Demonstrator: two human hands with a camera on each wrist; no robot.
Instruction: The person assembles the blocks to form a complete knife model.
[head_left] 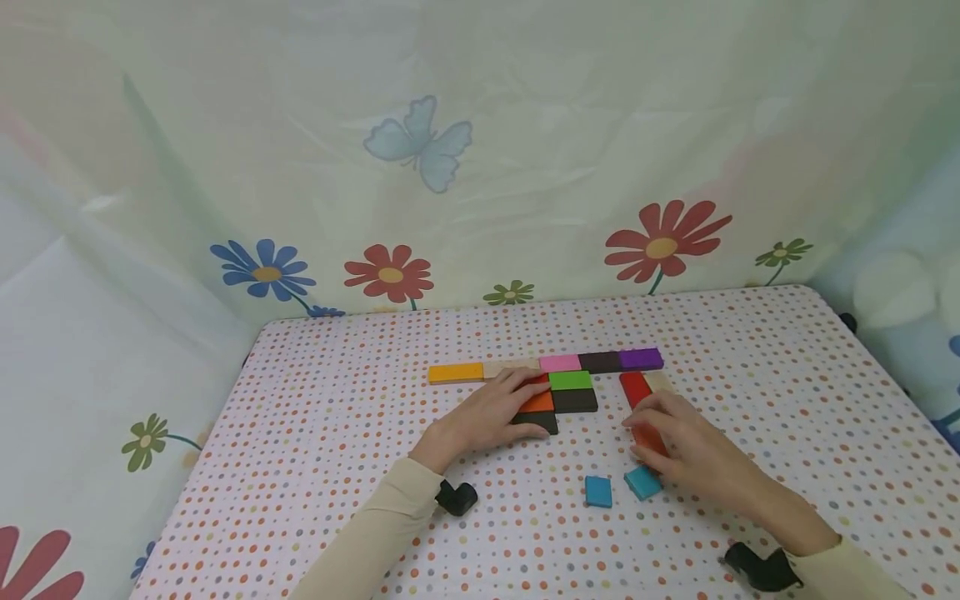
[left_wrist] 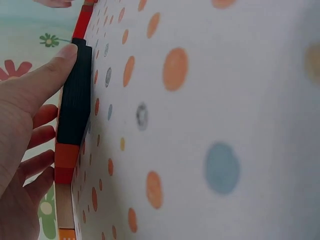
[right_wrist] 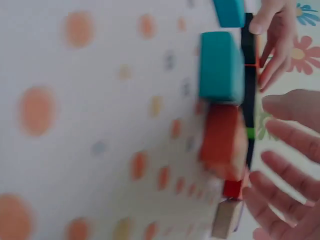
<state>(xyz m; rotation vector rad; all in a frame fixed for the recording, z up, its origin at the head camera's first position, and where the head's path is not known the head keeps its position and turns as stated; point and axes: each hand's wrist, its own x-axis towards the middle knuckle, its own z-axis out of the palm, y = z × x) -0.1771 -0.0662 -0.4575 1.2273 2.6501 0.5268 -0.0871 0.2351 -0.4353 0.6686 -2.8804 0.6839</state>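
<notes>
My left hand (head_left: 483, 412) rests at the left side of a small block group, fingers extended. Its thumb touches a black block (left_wrist: 75, 95) at the group's near edge, and its fingertips lie by an orange block (head_left: 536, 403) and a partly covered red block (head_left: 542, 381). A green block (head_left: 570, 380) and another black block (head_left: 576, 401) adjoin these. Over to the right, my right hand (head_left: 693, 446) hovers with loosely spread fingers over red blocks (head_left: 636, 388), partly hiding them. In the right wrist view nothing is between its fingers. A blue tile (head_left: 642, 482) lies just below its thumb.
Behind the group runs a row of yellow (head_left: 456, 373), plain wood (head_left: 510, 366), pink (head_left: 559, 363), black (head_left: 599, 362) and purple (head_left: 641, 359) blocks. A second blue tile (head_left: 598, 492) lies nearer me. A plain wood block (head_left: 658, 382) sits beside the red ones. The dotted tabletop (head_left: 337, 400) meets a flowered curtain.
</notes>
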